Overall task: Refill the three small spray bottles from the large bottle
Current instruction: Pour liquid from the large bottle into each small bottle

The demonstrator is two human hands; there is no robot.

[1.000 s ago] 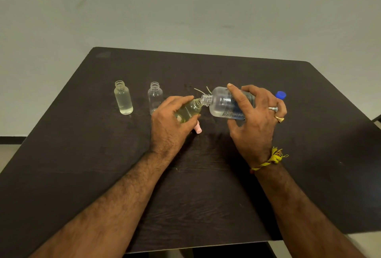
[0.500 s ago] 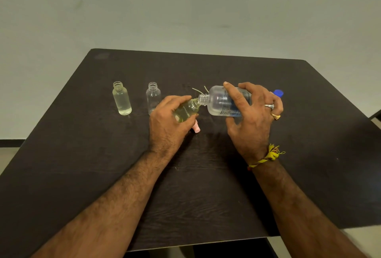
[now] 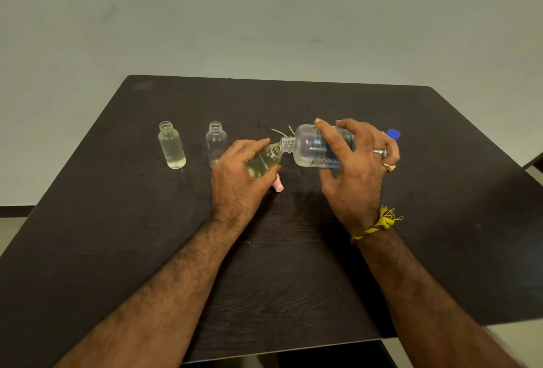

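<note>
My right hand [image 3: 357, 173] grips the large clear bottle [image 3: 311, 148] with a blue label, tipped on its side with its open neck pointing left. My left hand [image 3: 238, 179] holds a small bottle [image 3: 264, 160] tilted, its mouth meeting the large bottle's neck; yellowish liquid shows inside it. Two more small bottles stand uncapped on the dark table [image 3: 293, 279]: the far-left small bottle [image 3: 172, 145] holds pale liquid, and the middle small bottle [image 3: 216, 144], partly hidden by my left hand, looks nearly empty.
A blue cap [image 3: 393, 134] lies behind my right hand. A pink spray cap [image 3: 277, 186] lies on the table under my left hand. Thin dip tubes [image 3: 279, 132] show behind the bottle necks. The wall stands close behind the table's far edge.
Both hands and the two held bottles keep the same pose, neck to mouth. Only the camera view has shifted slightly.
</note>
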